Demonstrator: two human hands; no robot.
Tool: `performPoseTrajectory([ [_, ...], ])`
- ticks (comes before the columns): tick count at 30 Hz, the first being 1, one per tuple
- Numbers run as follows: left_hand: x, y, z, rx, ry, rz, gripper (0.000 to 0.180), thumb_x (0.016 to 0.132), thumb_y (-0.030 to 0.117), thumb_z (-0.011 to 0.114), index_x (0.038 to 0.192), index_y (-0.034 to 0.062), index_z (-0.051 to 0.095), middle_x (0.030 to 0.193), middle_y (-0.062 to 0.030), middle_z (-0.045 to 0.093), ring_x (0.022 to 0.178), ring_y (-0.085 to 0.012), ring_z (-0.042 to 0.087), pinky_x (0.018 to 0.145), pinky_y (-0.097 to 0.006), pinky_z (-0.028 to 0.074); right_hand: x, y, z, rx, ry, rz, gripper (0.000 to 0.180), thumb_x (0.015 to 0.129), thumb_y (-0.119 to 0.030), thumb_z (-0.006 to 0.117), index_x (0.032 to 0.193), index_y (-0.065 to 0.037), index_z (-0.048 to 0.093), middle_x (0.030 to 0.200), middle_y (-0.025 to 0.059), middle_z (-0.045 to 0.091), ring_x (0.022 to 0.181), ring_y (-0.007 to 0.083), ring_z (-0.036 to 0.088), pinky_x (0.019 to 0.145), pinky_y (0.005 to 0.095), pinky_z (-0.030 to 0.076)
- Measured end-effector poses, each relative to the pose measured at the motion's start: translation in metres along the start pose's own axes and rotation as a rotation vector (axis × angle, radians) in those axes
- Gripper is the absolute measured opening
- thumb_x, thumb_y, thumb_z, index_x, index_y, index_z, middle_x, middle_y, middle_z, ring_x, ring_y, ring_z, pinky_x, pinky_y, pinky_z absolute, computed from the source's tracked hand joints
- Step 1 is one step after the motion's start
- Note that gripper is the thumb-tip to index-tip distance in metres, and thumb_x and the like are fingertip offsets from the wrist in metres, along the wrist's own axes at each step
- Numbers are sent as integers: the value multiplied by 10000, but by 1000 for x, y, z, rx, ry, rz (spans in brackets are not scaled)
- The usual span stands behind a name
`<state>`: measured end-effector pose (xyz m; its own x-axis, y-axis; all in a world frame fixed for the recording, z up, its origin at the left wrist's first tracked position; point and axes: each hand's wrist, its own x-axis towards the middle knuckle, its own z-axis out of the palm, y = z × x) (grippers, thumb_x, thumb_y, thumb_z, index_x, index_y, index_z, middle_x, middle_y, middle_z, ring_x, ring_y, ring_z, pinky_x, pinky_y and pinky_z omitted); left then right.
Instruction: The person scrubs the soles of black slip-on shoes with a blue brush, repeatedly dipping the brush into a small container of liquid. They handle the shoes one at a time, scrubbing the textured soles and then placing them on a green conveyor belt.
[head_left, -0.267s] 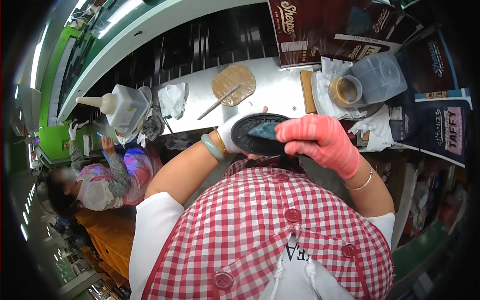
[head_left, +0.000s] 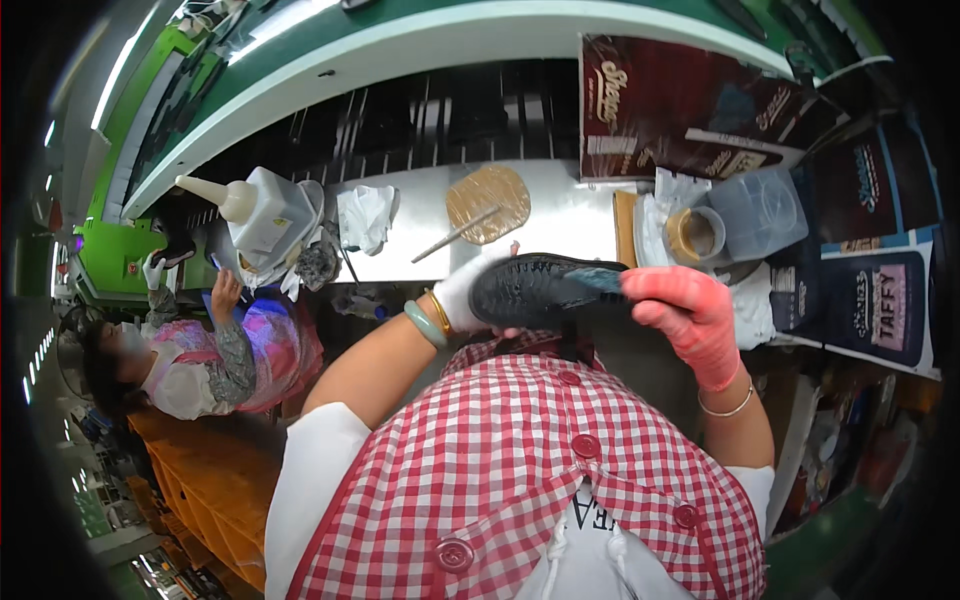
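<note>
In the head view, a black shoe (head_left: 535, 290) is held up in front of the red checked apron, nearer the person than the white surface (head_left: 570, 215). The left hand (head_left: 465, 295), in a white glove, is clamped on the shoe's left end. The right hand (head_left: 690, 315), in a pink glove, is closed around a blue-tipped brush (head_left: 595, 280) lying against the shoe's right end. Beyond the shoe, a tan insole (head_left: 488, 200) lies on the surface.

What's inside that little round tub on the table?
The tub holds something tan or yellowish, maybe glue; its bottom is hidden. It sits on crumpled white paper, beside a clear box. The right hand is near it.
</note>
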<state>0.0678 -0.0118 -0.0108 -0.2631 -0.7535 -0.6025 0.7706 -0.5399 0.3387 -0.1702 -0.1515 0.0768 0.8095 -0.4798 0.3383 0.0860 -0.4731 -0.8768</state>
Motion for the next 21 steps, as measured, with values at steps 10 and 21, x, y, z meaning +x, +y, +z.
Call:
performPoseTrajectory([
  [10, -79, 45, -29, -37, -206, 520, 507, 911, 418, 450, 1260, 52, 480, 1116, -163, 604, 879, -305, 647, 756, -473, 544, -8, 22, 34, 266, 916, 222, 246, 922, -231, 575, 1093, -54, 600, 807, 19, 627, 565, 48, 524, 477, 158, 355],
  [21, -201, 301, -73, -204, -370, 1129, 608, 902, 533, 395, 1190, 6, 490, 1163, -211, 537, 992, -368, 560, 795, -444, 492, 28, 25, 72, 330, 1019, 259, 272, 913, -238, 594, 1107, -47, 583, 687, -16, 565, 558, 48, 533, 485, 154, 380],
])
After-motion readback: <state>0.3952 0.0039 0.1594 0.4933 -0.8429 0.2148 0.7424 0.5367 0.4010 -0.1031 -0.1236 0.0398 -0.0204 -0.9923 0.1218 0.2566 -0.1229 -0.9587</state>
